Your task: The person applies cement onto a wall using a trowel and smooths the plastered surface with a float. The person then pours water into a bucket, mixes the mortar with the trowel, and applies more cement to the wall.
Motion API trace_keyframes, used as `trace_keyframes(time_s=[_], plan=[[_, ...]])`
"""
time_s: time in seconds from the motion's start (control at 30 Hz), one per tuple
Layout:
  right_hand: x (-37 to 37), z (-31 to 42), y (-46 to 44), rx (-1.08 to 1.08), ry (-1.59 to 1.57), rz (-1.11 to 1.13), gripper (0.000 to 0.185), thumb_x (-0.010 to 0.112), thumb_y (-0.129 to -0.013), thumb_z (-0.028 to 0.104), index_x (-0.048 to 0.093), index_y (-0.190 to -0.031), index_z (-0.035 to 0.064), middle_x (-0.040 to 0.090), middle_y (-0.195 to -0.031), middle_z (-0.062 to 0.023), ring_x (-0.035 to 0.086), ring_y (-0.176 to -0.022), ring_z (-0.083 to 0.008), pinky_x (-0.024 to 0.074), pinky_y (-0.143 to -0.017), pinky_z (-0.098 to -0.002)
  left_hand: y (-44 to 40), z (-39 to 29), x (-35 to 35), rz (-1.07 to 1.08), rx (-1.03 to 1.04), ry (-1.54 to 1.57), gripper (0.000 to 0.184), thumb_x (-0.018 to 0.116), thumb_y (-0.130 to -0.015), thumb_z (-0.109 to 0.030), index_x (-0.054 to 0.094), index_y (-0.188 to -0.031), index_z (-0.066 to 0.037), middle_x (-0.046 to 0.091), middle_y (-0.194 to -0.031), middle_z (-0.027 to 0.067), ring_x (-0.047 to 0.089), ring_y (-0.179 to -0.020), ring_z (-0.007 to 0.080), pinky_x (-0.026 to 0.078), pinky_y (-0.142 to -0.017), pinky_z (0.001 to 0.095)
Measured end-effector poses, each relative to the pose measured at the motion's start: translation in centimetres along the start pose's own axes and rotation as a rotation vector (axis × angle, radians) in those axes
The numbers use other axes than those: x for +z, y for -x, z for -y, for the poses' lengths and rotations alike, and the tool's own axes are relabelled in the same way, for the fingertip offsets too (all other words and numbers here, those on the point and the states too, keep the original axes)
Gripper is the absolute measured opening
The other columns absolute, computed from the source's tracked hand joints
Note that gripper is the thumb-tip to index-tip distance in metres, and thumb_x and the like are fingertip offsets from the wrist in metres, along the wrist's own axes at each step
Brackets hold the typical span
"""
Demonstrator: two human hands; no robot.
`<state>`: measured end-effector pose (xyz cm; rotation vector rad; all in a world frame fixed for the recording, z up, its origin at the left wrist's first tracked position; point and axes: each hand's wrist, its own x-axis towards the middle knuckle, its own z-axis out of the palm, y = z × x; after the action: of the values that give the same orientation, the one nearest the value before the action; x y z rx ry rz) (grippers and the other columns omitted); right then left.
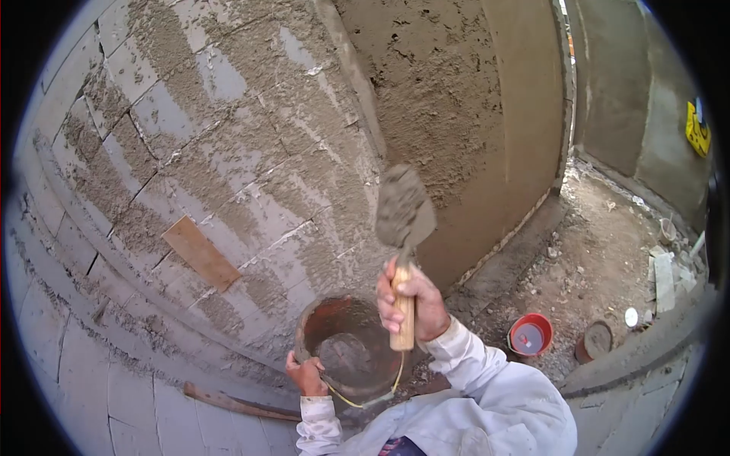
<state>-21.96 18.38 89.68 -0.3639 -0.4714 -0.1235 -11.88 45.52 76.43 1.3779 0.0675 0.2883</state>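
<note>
My right hand (pixel 417 298) is closed round the wooden handle of a trowel (pixel 405 209), held up before the wall with wet mortar on its blade. Below and to the left, my left hand (pixel 307 374) grips the rim of a mortar bucket (pixel 310 334). Some grey mortar (pixel 346 356) lies at the bottom of this bucket, and its yellowish handle hangs down at the near side. Behind the trowel is a block wall (pixel 228 152) partly smeared with mortar, beside a thicker coat of wet plaster (pixel 433 83).
A wooden board (pixel 201 253) rests against the block wall. On the rubble-strewn ground (pixel 578 251) at the right stand a red bucket (pixel 530 335) and a smaller mortar-filled container (pixel 597 340). A yellow object (pixel 697 131) is on the far right wall.
</note>
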Motion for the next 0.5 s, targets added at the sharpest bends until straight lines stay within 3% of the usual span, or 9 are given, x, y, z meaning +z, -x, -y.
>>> trace_keyframes(time_s=[0.1, 0.23, 0.33, 0.5], plan=[[2.4, 4.9, -4.2, -0.442, 0.349, 0.114, 0.029, 0.055, -0.096, 0.007, 0.036, -0.117, 0.0106, 0.052, -0.094, -0.0108, 0.061, -0.070, -0.0197, 0.0555, -0.062, -0.0384, 0.4, 0.4, -0.6, -0.058, 0.015, -0.048, 0.031, 0.049, -0.056, 0.019, 0.050, -0.075, -0.005, 0.053, -0.070, -0.0004, 0.047, -0.054, 0.0091, 0.033, -0.040, 0.0257], [3.4, 11.1, -10.2, -1.059, 0.757, -0.053, 0.029, 0.052, -0.099, 0.005, 0.033, -0.121, 0.0047, 0.053, -0.098, -0.0107, 0.060, -0.076, -0.0166, 0.0550, -0.072, -0.0341, 0.7, 1.8, -3.4, -0.146, 0.031, -0.083, 0.032, 0.050, -0.055, 0.019, 0.051, -0.076, -0.005, 0.054, -0.074, -0.0004, 0.048, -0.060, 0.0093, 0.033, -0.042, 0.0250], [3.2, 14.0, -14.2, -1.410, 0.853, -0.236, 0.027, 0.054, -0.097, 0.003, 0.035, -0.117, 0.0045, 0.053, -0.098, -0.0099, 0.060, -0.076, -0.0184, 0.0556, -0.072, -0.0378, 1.8, 1.5, -4.3, -0.214, 0.035, -0.102, 0.033, 0.050, -0.054, 0.019, 0.051, -0.077, -0.005, 0.053, -0.074, -0.0010, 0.048, -0.062, 0.0094, 0.033, -0.043, 0.0249], [-3.1, 16.6, -21.5, -1.656, 1.329, -0.574, 0.027, 0.058, -0.096, 0.007, 0.038, -0.113, 0.0032, 0.053, -0.095, -0.0118, 0.060, -0.080, -0.0217, 0.0548, -0.080, -0.0388, 3.3, 1.4, -6.4, -0.267, 0.038, -0.230, 0.031, 0.052, -0.057, 0.017, 0.052, -0.079, -0.005, 0.056, -0.075, 0.0000, 0.051, -0.063, 0.0111, 0.036, -0.043, 0.0260]])
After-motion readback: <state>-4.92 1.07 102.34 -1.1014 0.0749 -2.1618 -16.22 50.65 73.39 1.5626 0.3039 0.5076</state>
